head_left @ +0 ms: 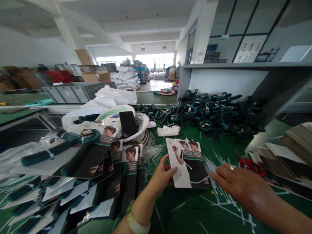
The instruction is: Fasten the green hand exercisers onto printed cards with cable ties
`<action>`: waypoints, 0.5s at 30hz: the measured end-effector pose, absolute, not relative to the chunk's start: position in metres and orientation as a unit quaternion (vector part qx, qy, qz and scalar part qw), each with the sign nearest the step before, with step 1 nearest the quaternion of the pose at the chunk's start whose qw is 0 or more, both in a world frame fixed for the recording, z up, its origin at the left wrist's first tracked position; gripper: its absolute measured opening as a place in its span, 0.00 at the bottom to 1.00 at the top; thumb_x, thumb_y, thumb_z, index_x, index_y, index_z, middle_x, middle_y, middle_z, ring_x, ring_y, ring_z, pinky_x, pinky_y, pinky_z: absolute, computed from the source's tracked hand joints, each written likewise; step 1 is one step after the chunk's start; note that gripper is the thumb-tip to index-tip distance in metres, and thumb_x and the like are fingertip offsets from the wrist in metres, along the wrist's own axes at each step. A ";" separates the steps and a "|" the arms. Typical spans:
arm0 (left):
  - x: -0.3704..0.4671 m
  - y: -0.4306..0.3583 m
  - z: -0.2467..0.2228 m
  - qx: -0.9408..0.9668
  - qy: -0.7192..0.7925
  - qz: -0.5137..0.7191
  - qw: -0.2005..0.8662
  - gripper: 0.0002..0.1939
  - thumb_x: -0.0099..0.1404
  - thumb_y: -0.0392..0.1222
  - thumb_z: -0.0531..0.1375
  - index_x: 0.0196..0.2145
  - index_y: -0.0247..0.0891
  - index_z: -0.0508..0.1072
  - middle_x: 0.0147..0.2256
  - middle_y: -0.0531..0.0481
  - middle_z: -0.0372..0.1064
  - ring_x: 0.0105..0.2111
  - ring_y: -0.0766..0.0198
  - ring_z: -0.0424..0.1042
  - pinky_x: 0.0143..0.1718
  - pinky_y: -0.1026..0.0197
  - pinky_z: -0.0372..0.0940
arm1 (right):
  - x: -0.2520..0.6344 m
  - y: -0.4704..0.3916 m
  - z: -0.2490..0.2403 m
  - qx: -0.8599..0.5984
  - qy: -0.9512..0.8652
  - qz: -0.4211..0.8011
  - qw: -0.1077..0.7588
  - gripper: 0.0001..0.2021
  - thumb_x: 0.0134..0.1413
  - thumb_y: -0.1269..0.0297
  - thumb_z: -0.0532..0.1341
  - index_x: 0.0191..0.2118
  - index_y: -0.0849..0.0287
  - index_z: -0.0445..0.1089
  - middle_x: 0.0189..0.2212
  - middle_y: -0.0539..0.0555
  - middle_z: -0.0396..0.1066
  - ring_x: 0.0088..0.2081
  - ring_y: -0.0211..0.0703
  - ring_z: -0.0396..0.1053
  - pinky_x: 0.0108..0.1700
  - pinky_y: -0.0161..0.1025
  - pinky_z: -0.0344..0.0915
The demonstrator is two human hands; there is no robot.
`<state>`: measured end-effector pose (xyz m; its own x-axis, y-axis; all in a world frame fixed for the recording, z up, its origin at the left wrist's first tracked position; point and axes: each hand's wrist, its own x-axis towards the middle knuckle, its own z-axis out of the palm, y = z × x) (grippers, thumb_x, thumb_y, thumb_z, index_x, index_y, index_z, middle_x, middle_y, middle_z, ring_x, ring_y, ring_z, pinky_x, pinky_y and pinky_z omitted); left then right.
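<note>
A few printed backing cards (192, 165), white and black with a photo on them, stand tilted in front of me. My left hand (162, 173) grips their left edge between thumb and fingers. A thin white cable tie (198, 181) passes through the front card and curves right. Its free end meets the fingertips of my right hand (235, 182), which are pressed together. Loose white cable ties (226, 195) lie scattered beneath and beside my right hand. To the left is a pile of carded hand grip strengtheners (56, 151), dark green and black, fastened with white ties.
A heap of loose hand grips (214, 113) covers the back of the green table. Red-handled scissors (252, 166) and stacked cards (280, 162) lie right. A phone (128, 124) rests on a white basin (143, 125). A grey crate (73, 92) stands behind.
</note>
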<state>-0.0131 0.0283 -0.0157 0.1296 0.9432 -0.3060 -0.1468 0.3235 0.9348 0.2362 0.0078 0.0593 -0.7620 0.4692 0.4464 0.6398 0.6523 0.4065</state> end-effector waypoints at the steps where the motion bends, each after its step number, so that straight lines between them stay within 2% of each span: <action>1: -0.013 0.028 -0.015 0.383 0.500 0.424 0.651 0.35 0.51 0.44 0.63 0.55 0.40 0.56 0.29 0.52 0.69 0.18 0.72 0.64 0.14 0.71 0.52 | 0.234 0.009 0.060 -0.291 -0.896 -0.298 0.151 0.23 0.43 0.86 0.46 0.39 0.56 0.67 0.30 0.53 0.72 0.31 0.42 0.68 0.27 0.36 0.60; 4: -0.013 0.026 -0.014 0.320 0.483 0.406 0.707 0.28 0.50 0.43 0.63 0.49 0.39 0.61 0.28 0.53 0.69 0.18 0.73 0.64 0.15 0.71 0.53 | 0.230 0.013 0.057 -0.285 -0.886 -0.326 0.162 0.20 0.48 0.84 0.47 0.41 0.58 0.67 0.30 0.54 0.71 0.32 0.43 0.68 0.26 0.35 0.58; 8: -0.013 0.026 -0.019 0.273 0.469 0.393 0.743 0.19 0.48 0.41 0.64 0.39 0.36 0.66 0.26 0.53 0.69 0.17 0.73 0.65 0.16 0.72 0.52 | 0.237 0.016 0.049 -0.335 -0.874 -0.307 0.174 0.17 0.53 0.78 0.48 0.43 0.56 0.68 0.31 0.55 0.72 0.32 0.44 0.68 0.26 0.36 0.58; 11: -0.011 0.027 -0.023 0.281 0.460 0.395 0.744 0.18 0.48 0.40 0.63 0.39 0.37 0.67 0.25 0.54 0.68 0.18 0.74 0.64 0.16 0.72 0.50 | 0.243 0.017 0.049 -0.334 -0.868 -0.320 0.177 0.16 0.55 0.74 0.48 0.43 0.54 0.68 0.32 0.55 0.72 0.33 0.45 0.68 0.28 0.37 0.59; 15: -0.006 0.024 -0.023 0.325 0.472 0.392 0.719 0.20 0.47 0.39 0.64 0.39 0.37 0.68 0.25 0.54 0.68 0.17 0.74 0.62 0.15 0.72 0.47 | 0.240 0.018 0.060 -0.331 -0.866 -0.320 0.196 0.18 0.54 0.77 0.48 0.44 0.53 0.68 0.33 0.54 0.72 0.35 0.45 0.68 0.29 0.37 0.59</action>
<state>-0.0059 0.0243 -0.0226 0.2469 0.8713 -0.4242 -0.2568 0.4809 0.8383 0.2396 0.0181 0.0596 -0.7039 0.4481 0.5512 0.6989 0.5755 0.4247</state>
